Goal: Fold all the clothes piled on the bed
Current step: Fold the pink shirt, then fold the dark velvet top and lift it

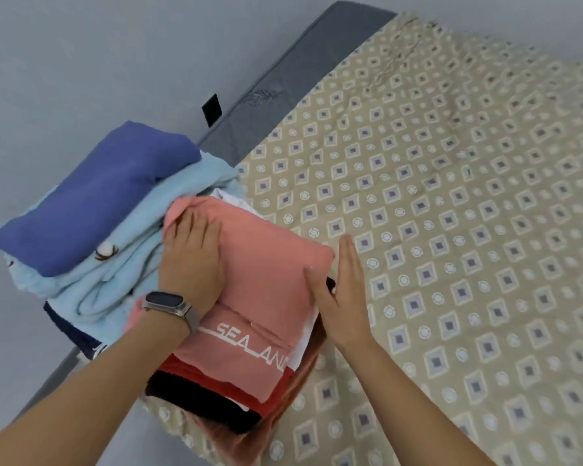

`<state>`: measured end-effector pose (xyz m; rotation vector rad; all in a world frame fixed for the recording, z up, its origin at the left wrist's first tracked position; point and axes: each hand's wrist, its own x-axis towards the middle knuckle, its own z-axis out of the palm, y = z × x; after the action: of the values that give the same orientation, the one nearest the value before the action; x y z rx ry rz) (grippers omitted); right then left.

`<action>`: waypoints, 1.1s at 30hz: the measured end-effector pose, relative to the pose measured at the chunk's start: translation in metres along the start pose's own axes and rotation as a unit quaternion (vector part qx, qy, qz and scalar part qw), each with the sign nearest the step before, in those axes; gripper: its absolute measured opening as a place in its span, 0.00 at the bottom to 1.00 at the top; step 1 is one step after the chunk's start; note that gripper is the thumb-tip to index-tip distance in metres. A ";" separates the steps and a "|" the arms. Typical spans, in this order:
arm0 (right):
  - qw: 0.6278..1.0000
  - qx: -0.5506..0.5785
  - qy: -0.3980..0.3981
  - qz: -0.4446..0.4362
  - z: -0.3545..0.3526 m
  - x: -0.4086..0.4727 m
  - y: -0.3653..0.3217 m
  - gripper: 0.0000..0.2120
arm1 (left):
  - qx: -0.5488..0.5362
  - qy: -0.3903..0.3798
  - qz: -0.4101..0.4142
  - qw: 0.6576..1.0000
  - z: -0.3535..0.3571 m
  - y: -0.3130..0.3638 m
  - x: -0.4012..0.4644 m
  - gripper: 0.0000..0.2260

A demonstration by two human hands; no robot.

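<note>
Left hand (192, 253) pressing flat, open on coral T-shirt (266, 297); right hand (344, 290), open, squaring its 3 o'clock edge. Stack overhanging bed corner, likely toppling if pushed.

A home bedroom: a bed (451, 230) with patterned cover, stacked folded clothes (260, 297).

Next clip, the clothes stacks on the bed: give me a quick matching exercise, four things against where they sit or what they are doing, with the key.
Things:
1. left hand
2. right hand
3. dark blue garment
4. black garment

Places or states:
A. low in the nearer stack, under red cloth
B. flat on top of the pink shirt
C. topmost on the farther stack, over the light blue towel
D. on edge against the side of the nearer stack

Pairs: 1-B, 2-D, 3-C, 4-A
</note>
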<state>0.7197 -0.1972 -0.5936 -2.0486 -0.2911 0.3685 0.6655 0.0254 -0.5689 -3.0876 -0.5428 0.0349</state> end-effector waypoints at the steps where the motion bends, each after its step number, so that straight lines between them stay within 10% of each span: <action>1: 0.999 0.015 0.028 0.022 -0.022 -0.001 0.009 0.35 | -0.002 0.017 0.002 1.000 -0.010 0.016 0.001 0.24; 6: 0.984 -0.086 0.089 0.127 -0.177 -0.015 0.108 0.19 | -0.084 -0.008 0.114 0.990 -0.033 0.156 0.009 0.24; 21: 0.899 -0.337 0.092 0.264 -0.625 -0.120 0.344 0.33 | -0.093 -0.238 0.247 0.935 -0.001 0.676 -0.029 0.29; 30: 0.864 -0.193 0.107 0.452 -0.681 -0.125 0.478 0.60 | -0.170 -0.219 0.206 0.939 0.032 0.787 -0.058 0.24; 33: 0.856 -0.243 0.077 0.449 -0.669 -0.125 0.505 0.54 | -0.153 -0.218 0.202 0.942 0.041 0.798 -0.059 0.24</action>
<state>0.8826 -1.0201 -0.7113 -2.6001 0.7951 0.7409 0.8812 -0.7451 -0.6173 -3.4447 0.1200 0.7127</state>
